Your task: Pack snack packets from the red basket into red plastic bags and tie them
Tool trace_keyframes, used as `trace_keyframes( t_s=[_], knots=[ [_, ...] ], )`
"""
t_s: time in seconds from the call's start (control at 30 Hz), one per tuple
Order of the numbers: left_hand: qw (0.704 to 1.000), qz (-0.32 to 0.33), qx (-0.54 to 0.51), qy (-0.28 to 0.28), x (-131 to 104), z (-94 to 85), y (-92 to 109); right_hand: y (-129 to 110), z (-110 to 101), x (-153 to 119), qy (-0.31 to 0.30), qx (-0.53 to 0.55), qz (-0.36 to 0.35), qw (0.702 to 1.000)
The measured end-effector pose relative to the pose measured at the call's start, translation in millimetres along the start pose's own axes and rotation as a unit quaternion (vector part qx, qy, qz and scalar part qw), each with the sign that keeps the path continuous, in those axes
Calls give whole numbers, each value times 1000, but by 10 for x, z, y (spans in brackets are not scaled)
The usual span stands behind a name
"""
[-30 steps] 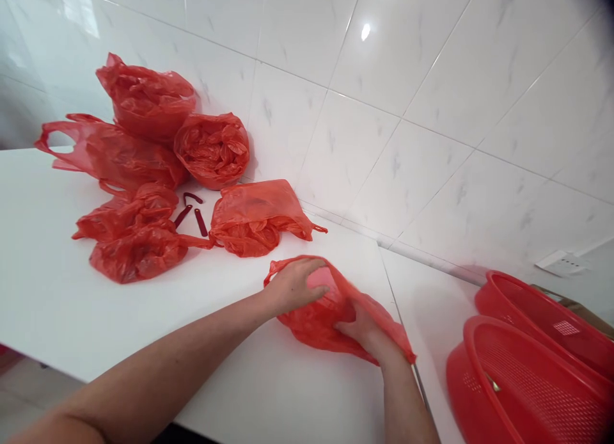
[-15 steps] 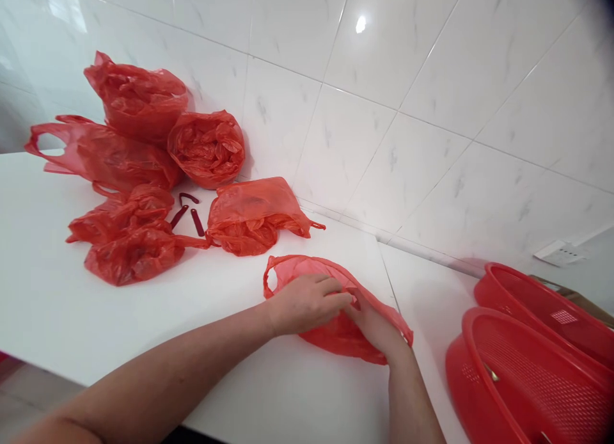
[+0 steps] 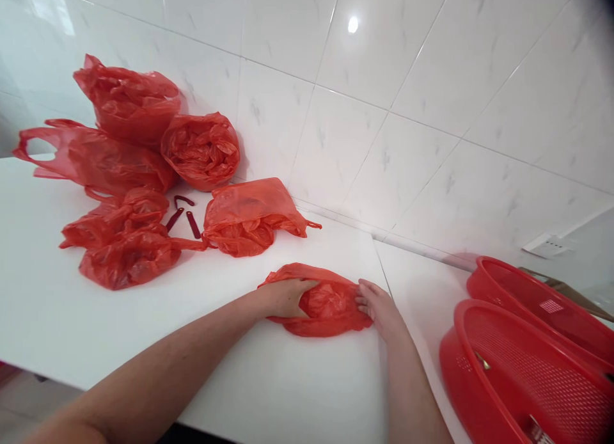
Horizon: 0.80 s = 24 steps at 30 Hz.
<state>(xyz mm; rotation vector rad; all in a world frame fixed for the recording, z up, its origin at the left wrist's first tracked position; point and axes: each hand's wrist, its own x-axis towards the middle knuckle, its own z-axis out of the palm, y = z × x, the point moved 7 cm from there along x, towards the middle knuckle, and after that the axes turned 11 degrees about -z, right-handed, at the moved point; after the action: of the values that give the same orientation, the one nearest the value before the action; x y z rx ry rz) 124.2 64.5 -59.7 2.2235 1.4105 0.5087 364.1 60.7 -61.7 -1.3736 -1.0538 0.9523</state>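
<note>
A red plastic bag lies on the white table in front of me, its mouth facing up and crumpled plastic showing inside. My left hand holds the bag's left side, thumb and fingers curving round the opening. At the right end, my right hand has its curled fingers on the bag's edge, gripping it. Just beyond is another red plastic bag, folded over on itself with a small loop at its right. Whatever lies under the crumpled plastic is hidden.
Several bunched red bags are grouped at the back left by the tiled wall. Dark red folding-handle pieces lie between them. Red perforated baskets stand at the right, beyond a seam in the tabletop. A wall socket is above them.
My right hand has come out of the bag's mouth to its right edge. My left hand has shifted left and down to the left side. The bag looks rounder and more gathered.
</note>
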Motion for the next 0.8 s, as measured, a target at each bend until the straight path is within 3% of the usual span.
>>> trace_keyframes(
  t_s=[0.1,0.17,0.3,0.43,0.5,0.6,0.7,0.8],
  knots=[
    [1000,16,7,-9,-15,-42,99,-43,-4,-17,55,-18,-39,998],
    [999,37,7,7,-39,-120,194,-194,59,-92,52,-38,-100,993],
    [994,98,-1,56,-107,-294,397,-409,372,-213,-54,-194,-240,950],
    [978,159,63,118,-153,-384,517,-302,606,-210,-120,-345,-262,894],
    [961,165,134,179,-153,-428,515,-349,618,-243,-107,-351,-270,890],
    [939,110,200,259,-89,-505,405,-586,589,-410,-68,-363,-310,876],
    [925,90,228,291,-43,-552,324,-892,506,-715,-26,-339,-376,862],
    [917,73,236,314,-54,-642,271,-1091,272,-1011,-12,-347,-391,853]
  ],
)
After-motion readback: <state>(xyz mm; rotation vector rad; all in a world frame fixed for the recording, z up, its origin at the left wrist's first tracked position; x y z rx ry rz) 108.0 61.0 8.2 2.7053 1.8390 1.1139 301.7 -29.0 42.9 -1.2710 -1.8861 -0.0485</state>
